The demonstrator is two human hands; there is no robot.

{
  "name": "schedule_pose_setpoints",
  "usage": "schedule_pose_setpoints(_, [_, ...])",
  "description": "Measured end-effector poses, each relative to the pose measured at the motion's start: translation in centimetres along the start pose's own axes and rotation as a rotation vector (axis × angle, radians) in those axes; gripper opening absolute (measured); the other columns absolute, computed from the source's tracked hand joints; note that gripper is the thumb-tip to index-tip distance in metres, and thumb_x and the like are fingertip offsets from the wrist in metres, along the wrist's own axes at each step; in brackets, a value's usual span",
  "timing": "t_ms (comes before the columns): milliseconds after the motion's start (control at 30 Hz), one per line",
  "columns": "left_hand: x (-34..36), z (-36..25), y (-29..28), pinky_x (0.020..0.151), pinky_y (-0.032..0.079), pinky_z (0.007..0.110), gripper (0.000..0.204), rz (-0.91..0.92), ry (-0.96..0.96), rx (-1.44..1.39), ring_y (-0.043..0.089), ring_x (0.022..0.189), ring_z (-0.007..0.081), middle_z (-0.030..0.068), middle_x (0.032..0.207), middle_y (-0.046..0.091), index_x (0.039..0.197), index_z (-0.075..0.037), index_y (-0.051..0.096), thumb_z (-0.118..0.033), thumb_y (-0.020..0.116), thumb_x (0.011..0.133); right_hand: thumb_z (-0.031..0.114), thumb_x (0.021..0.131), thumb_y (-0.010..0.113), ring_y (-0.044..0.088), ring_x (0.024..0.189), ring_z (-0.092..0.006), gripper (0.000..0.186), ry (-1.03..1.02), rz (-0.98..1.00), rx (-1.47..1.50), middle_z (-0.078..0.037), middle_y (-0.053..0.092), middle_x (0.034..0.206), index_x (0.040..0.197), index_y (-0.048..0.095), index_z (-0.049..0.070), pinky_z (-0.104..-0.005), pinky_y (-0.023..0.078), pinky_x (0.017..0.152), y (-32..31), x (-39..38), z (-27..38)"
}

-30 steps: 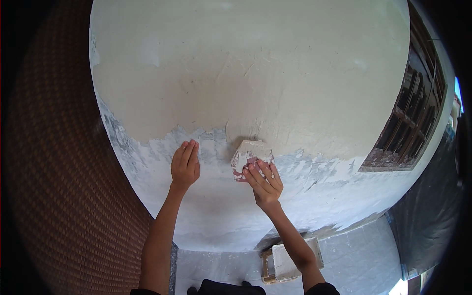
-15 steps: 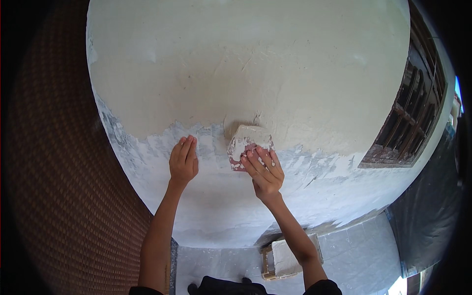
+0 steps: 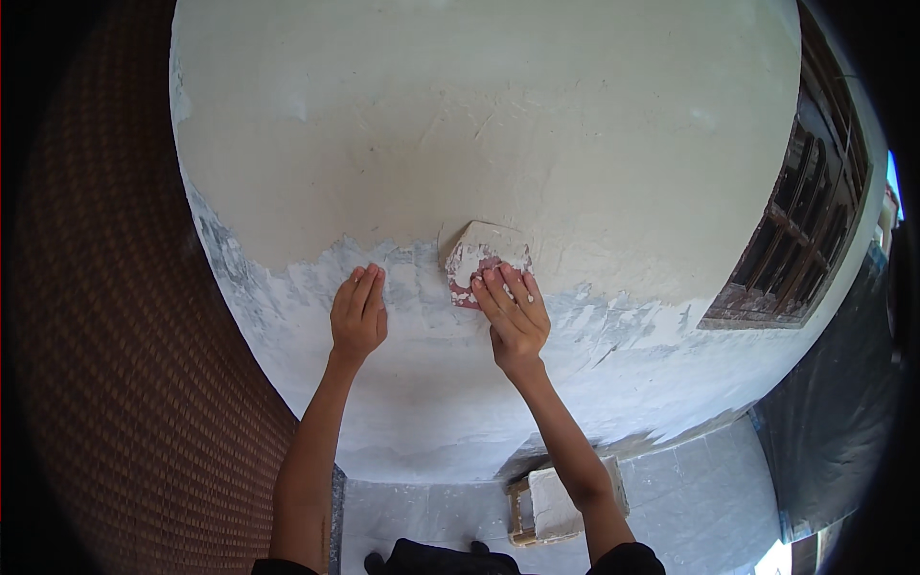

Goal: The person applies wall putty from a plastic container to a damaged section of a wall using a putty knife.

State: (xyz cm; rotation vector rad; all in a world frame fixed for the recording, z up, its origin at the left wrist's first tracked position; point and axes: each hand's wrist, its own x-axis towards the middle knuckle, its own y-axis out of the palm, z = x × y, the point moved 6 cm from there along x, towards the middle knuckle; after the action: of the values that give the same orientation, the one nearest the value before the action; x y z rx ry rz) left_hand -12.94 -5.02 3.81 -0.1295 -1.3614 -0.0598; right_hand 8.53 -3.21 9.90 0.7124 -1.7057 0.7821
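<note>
My right hand [image 3: 517, 321] grips a flat reddish putty scraper [image 3: 460, 290], its face smeared with pale putty. The scraper lies against the wall [image 3: 402, 172], its upper edge within the fresh cream coat just above the ragged border. My fingers spread over its lower right part; the thumb is mostly hidden. To the left, my left hand [image 3: 357, 311] is at the white lower part of the wall, just below that border. Its fingers are stretched out and held together, with no tool showing; the palm is hidden.
A brown woven panel [image 3: 144, 316] runs along the left side. At the right is a dark barred window [image 3: 791, 220], with a black sheet [image 3: 834, 383] below it. On the grey floor [image 3: 690, 479], a putty-covered board on a wooden frame [image 3: 556, 503] sits partly behind my right forearm.
My right hand has slid the scraper a little upward along the wall, further onto the cream coat. My left hand has stayed in place.
</note>
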Motion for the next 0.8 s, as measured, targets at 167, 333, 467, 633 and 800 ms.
schedule_pose_setpoints(167, [-0.3, -0.2, 0.4, 0.091, 0.048, 0.039, 0.038, -0.014, 0.005, -0.015, 0.051, 0.118, 0.0301, 0.0106, 0.13, 0.053, 0.118, 0.003, 0.059, 0.001, 0.053, 0.081, 0.012, 0.084, 0.061, 0.058, 0.113, -0.014, 0.027, -0.053, 0.023, -0.13, 0.0, 0.066, 0.114, 0.109, 0.07, 0.018, -0.0347, 0.044, 0.1, 2.8, -3.4, -0.1])
schedule_pose_setpoints(333, [-0.1, -0.2, 0.0, 0.091, 0.047, 0.039, 0.038, -0.018, 0.01, -0.018, 0.051, 0.119, 0.0298, 0.0107, 0.13, 0.052, 0.119, 0.003, 0.059, 0.0, 0.053, 0.081, 0.013, 0.084, 0.062, 0.058, 0.113, -0.0123, 0.027, -0.039, 0.054, -0.137, 0.001, 0.065, 0.116, 0.109, 0.07, 0.02, -0.0334, 0.045, 0.098, 2.5, -5.3, 0.6])
schedule_pose_setpoints(467, [0.0, -0.1, -0.1, 0.091, 0.048, 0.039, 0.038, -0.011, 0.004, -0.011, 0.051, 0.119, 0.0294, 0.0108, 0.13, 0.052, 0.118, 0.003, 0.059, 0.0, 0.053, 0.081, 0.013, 0.082, 0.064, 0.06, 0.111, -0.014, 0.027, -0.058, 0.125, -0.069, 0.001, 0.067, 0.113, 0.107, 0.071, 0.018, -0.0357, 0.046, 0.097, 1.2, -6.4, 1.0])
schedule_pose_setpoints(633, [-0.1, -0.3, -0.1, 0.092, 0.047, 0.038, 0.038, -0.019, 0.003, -0.016, 0.049, 0.12, 0.0291, 0.0109, 0.13, 0.052, 0.119, 0.002, 0.059, 0.0, 0.053, 0.081, 0.011, 0.081, 0.063, 0.061, 0.11, -0.0182, 0.027, -0.03, 0.087, 0.049, 0.0, 0.067, 0.11, 0.106, 0.071, 0.017, -0.0399, 0.046, 0.098, -1.5, -5.0, 1.2])
schedule_pose_setpoints(800, [-0.1, -0.1, 0.4, 0.092, 0.047, 0.038, 0.038, -0.008, -0.001, -0.013, 0.05, 0.12, 0.0294, 0.0109, 0.129, 0.053, 0.119, 0.002, 0.059, -0.001, 0.053, 0.081, 0.008, 0.084, 0.059, 0.058, 0.114, -0.0193, 0.029, -0.089, 0.01, -0.072, 0.0, 0.067, 0.112, 0.109, 0.07, 0.017, -0.04, 0.044, 0.099, 0.1, 0.4, 0.1])
